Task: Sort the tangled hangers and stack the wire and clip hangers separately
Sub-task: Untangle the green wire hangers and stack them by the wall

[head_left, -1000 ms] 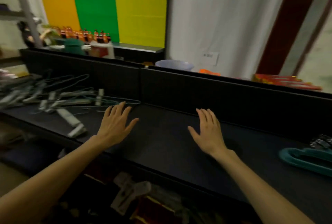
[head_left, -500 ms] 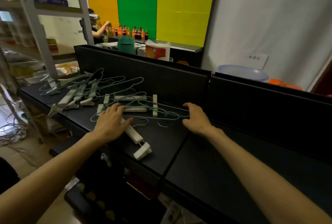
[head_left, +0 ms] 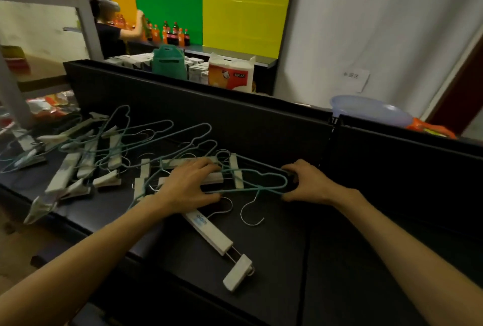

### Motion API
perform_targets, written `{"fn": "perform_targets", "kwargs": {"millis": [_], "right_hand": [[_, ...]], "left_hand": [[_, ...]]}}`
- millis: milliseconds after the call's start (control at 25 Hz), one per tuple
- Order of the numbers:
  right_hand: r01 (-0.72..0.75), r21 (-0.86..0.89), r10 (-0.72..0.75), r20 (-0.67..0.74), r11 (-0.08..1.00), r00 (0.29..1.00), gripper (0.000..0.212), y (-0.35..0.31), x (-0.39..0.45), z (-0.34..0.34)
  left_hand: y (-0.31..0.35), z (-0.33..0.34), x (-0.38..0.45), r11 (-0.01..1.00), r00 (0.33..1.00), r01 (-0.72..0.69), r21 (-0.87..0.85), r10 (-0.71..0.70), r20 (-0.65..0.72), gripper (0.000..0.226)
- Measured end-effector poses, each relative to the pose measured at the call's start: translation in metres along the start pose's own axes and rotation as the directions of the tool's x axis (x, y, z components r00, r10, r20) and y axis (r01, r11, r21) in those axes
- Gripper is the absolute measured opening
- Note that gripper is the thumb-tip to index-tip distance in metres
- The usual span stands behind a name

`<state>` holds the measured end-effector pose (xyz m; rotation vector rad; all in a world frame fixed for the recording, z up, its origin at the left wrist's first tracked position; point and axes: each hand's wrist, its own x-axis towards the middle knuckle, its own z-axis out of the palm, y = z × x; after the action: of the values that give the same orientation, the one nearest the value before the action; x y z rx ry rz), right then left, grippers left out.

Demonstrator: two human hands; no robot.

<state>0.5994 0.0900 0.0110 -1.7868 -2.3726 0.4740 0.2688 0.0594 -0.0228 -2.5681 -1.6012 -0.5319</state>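
Note:
A tangle of teal wire hangers (head_left: 162, 140) and white clip hangers (head_left: 78, 168) lies across the left half of the black table (head_left: 287, 260). My left hand (head_left: 189, 184) lies on the pile, fingers over a white clip hanger bar (head_left: 217, 178). My right hand (head_left: 307, 181) grips the right end of a teal wire hanger (head_left: 271, 181), whose metal hook (head_left: 251, 217) points toward me. One white clip hanger (head_left: 214, 236) lies apart, near the front edge.
A black partition wall (head_left: 235, 121) runs behind the table. Beyond it stand a green bag (head_left: 168, 61), a tissue pack (head_left: 231, 72), boxes and a blue basin (head_left: 371, 111). A person (head_left: 109, 30) handles bottles at the back left. Metal shelving (head_left: 83, 11) stands left.
The view has swung left from a bare stretch of table to the hanger pile. Both hands came down on it; my right hand now grips the end of a wire hanger.

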Motion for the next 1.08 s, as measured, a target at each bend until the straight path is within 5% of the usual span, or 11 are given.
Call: {"fn": "perform_targets", "kwargs": {"millis": [120,240,360,480,800,920,1080], "right_hand": [[-0.015,-0.027,0.012,-0.141,1.0,0.99,0.082,-0.008,-0.017,0.001],[-0.08,0.022,0.083,-0.22,0.997,0.972,0.077,-0.031,-0.037,0.016],[-0.175,0.036,0.178,-0.29,0.984,0.941,0.08,-0.056,-0.05,0.033],[-0.251,0.08,0.262,-0.401,0.965,0.878,0.082,-0.082,-0.065,0.044],[-0.274,0.45,0.476,-0.435,0.85,0.764,0.074,-0.117,-0.103,0.053],[-0.217,0.606,0.546,-0.432,0.765,0.718,0.065,-0.12,-0.119,0.055],[-0.12,0.83,0.625,-0.306,0.544,0.718,0.039,-0.116,-0.154,0.048]], "left_hand": [[-0.006,-0.001,0.009,0.995,1.0,-0.014,-0.099,0.013,-0.013,0.073],[-0.017,-0.015,0.013,0.908,0.999,0.033,-0.418,-0.02,0.035,0.068],[-0.029,-0.026,0.007,0.654,0.999,0.014,-0.757,-0.032,-0.009,0.047],[-0.032,-0.034,0.001,0.449,0.997,-0.061,-0.891,-0.021,-0.078,0.025],[-0.017,-0.057,0.017,-0.045,0.95,-0.112,-0.993,-0.298,-0.094,0.053],[-0.01,-0.06,0.023,-0.057,0.946,-0.112,-0.992,-0.312,-0.089,0.048],[0.016,-0.054,0.026,0.298,0.985,-0.077,-0.951,-0.122,-0.118,0.041]]}}
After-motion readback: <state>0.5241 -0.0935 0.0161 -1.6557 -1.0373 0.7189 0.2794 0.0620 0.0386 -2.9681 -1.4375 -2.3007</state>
